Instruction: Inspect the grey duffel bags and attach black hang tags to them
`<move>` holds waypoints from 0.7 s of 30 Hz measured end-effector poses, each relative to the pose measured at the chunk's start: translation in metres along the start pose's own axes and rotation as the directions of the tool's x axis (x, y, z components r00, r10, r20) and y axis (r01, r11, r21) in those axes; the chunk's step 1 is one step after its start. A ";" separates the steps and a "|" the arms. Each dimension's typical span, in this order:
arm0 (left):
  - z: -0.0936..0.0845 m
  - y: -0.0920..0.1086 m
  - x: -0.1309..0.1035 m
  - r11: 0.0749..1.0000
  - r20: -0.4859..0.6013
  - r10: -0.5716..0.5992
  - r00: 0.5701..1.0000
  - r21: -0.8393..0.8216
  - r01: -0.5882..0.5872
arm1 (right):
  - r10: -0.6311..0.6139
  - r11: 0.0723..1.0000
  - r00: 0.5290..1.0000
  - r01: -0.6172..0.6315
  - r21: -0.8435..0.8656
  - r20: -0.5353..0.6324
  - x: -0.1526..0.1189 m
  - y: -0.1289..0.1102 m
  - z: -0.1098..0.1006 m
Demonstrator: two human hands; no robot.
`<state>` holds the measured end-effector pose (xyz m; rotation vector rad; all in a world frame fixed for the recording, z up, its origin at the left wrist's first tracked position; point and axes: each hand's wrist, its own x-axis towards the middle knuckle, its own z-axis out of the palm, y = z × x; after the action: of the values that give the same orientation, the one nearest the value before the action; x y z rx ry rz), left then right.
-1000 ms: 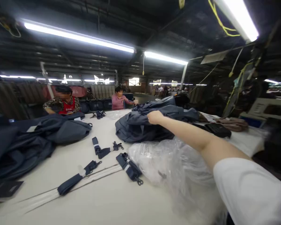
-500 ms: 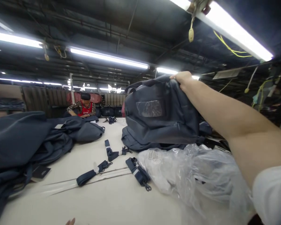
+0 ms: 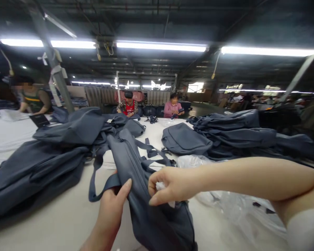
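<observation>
A dark blue-grey bag (image 3: 143, 209) with a long zipper stands tilted on its narrow side before me. My left hand (image 3: 111, 202) grips its left edge, thumb on the fabric, fingers behind a webbing handle (image 3: 95, 181). Over the bag's right side, my right hand (image 3: 170, 183) is curled closed around a crumpled white wad (image 3: 161, 185); whether it is paper, cloth or plastic I cannot tell. Just beyond the bag lie folded shoulder straps (image 3: 151, 152) with metal hooks.
Bags are heaped on the left (image 3: 39, 174) and stacked on the right (image 3: 238, 134) of the white table (image 3: 94, 223). Clear plastic bags (image 3: 232, 209) lie under my right forearm. Two people (image 3: 128, 106) work at the far end, another person (image 3: 35, 99) at the left.
The view has swung right. The bag has come from the right pile to in front of me. My left hand now holds it; my right hand has left its top and holds the white wad.
</observation>
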<state>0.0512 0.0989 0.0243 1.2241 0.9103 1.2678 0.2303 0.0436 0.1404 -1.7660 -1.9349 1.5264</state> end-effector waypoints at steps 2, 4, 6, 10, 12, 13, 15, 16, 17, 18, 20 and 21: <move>-0.006 -0.003 0.002 0.998 0.027 0.020 0.999 0.053 -0.022 | -0.019 0.997 0.999 0.022 -0.073 0.035 0.009 0.004 -0.008; -0.007 -0.001 0.009 0.986 0.033 0.081 0.996 0.145 -0.085 | -0.043 0.992 0.997 0.050 -0.116 0.067 0.016 0.010 -0.009; -0.005 0.011 0.023 0.947 0.053 0.196 0.979 0.247 -0.203 | -0.105 0.986 0.992 0.112 -0.125 0.064 0.018 0.012 -0.006; 0.002 0.063 0.062 0.830 0.284 0.332 0.900 0.365 -0.421 | -0.356 0.930 0.933 0.347 -0.120 -0.056 0.008 -0.001 -0.009; 0.005 0.090 0.078 0.808 0.446 0.290 0.847 0.360 -0.466 | -0.521 0.846 0.832 0.473 -0.247 -0.191 0.001 -0.011 -0.023; 0.005 0.100 0.083 0.819 0.512 0.236 0.826 0.353 -0.453 | -0.603 0.788 0.744 0.501 -0.357 -0.288 -0.001 -0.014 -0.031; 0.004 0.112 0.085 0.867 0.618 0.079 0.782 0.345 -0.360 | -0.732 0.674 0.512 0.448 -0.588 -0.449 0.000 -0.013 -0.051; 0.002 0.114 0.082 0.891 0.660 -0.006 0.751 0.344 -0.295 | -0.771 0.630 0.416 0.387 -0.673 -0.482 0.003 -0.009 -0.060; 0.000 0.113 0.078 0.908 0.695 -0.082 0.714 0.347 -0.234 | -0.792 0.599 0.375 0.330 -0.729 -0.481 0.009 -0.003 -0.067; -0.003 0.111 0.073 0.918 0.721 -0.139 0.679 0.350 -0.185 | -0.796 0.583 0.390 0.290 -0.759 -0.463 0.017 0.004 -0.073; -0.009 0.104 0.062 0.919 0.734 -0.186 0.653 0.366 -0.149 | -0.757 0.589 0.505 0.251 -0.769 -0.415 0.035 0.018 -0.077; -0.012 0.101 0.058 0.911 0.719 -0.185 0.669 0.381 -0.157 | -0.732 0.597 0.551 0.237 -0.766 -0.400 0.043 0.025 -0.076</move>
<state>0.0278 0.1468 0.1280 1.8772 0.5611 0.4291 0.2834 0.1168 0.1377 -1.3382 -2.3080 -0.0967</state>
